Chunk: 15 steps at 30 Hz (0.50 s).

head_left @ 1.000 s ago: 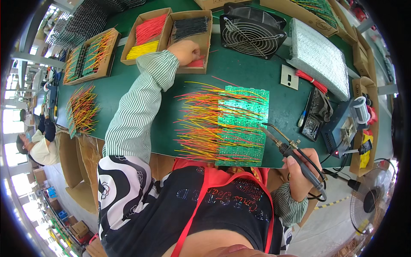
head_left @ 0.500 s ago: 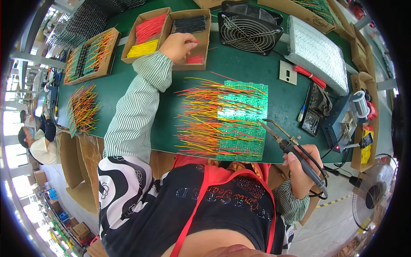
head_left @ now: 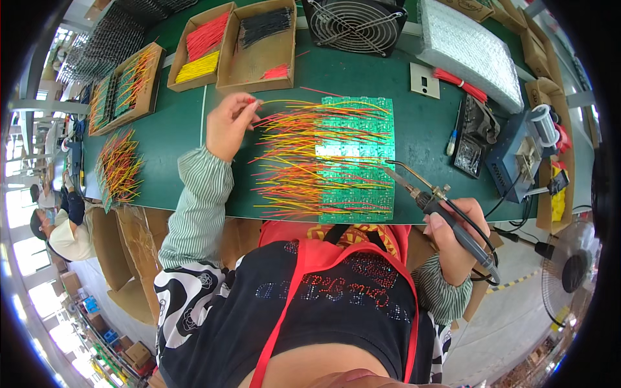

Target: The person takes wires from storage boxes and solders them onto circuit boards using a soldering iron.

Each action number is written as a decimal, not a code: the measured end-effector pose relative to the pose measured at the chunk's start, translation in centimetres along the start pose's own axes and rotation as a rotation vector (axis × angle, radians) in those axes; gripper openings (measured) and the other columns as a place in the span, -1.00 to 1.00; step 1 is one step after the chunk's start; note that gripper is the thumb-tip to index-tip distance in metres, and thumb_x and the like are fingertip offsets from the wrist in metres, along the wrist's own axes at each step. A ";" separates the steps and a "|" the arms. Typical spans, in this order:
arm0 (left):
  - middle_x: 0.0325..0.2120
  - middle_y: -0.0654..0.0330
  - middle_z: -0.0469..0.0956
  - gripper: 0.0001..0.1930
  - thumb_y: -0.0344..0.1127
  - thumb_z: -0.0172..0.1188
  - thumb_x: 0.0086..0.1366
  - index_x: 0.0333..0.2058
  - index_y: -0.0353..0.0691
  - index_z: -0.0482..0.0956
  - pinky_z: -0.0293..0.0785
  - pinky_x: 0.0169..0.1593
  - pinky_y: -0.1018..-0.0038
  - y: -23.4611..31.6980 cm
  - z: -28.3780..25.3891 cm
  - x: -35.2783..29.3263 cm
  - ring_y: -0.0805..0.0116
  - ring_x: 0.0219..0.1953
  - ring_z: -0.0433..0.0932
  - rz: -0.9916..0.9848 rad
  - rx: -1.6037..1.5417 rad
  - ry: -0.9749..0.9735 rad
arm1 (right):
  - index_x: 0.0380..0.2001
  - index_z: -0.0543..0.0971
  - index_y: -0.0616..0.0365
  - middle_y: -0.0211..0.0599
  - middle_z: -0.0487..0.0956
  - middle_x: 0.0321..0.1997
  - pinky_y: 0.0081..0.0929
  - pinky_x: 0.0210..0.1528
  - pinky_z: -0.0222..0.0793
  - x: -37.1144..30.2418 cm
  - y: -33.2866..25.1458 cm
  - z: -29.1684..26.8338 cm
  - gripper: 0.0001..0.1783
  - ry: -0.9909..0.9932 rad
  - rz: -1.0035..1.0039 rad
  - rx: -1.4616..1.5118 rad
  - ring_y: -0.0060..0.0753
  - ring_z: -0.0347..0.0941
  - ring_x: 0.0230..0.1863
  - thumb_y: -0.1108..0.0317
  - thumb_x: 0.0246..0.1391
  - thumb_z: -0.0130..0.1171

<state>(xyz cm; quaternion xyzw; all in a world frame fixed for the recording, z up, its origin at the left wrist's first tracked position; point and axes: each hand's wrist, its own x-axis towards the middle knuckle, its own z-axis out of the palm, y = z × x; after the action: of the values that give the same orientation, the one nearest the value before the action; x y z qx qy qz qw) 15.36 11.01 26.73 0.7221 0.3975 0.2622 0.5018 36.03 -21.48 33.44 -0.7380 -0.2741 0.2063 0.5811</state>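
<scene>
Two hands are seen at work. By the left hand, a small red piece is pinched at the fingertips, mostly hidden. By the right hand, one soldering iron is grasped along its handle; its long axis is slanted, with the tip pointed away and leftward, over the right edge of one green circuit board. The board is laid on the green surface in front of the person, its long axis directed away from the body. Red and yellow wires, too crowded to be counted, are spread across it, their loose ends pointed left. Beyond, two cardboard trays are placed side by side; one box fan and one tied red bundle are also seen. Studded lettering is borne by the dark shirt.
</scene>
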 end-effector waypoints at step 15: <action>-0.32 0.09 0.58 -0.86 -0.42 0.10 0.25 -0.26 -0.35 0.42 0.44 -0.36 0.66 -3.5 -0.1 -1.2 0.46 -0.37 0.56 0.003 -0.177 0.076 | -0.45 0.50 0.27 -0.38 0.51 -0.54 -0.69 -0.45 0.32 -1.3 0.4 -0.1 -0.78 0.042 0.010 -0.027 -0.66 0.39 -0.55 0.54 -0.27 0.27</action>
<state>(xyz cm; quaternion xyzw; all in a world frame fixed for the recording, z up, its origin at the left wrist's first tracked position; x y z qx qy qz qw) 13.51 10.71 23.54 0.6648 0.3906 0.3244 0.5479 35.13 -22.46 33.03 -0.7512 -0.2608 0.1901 0.5759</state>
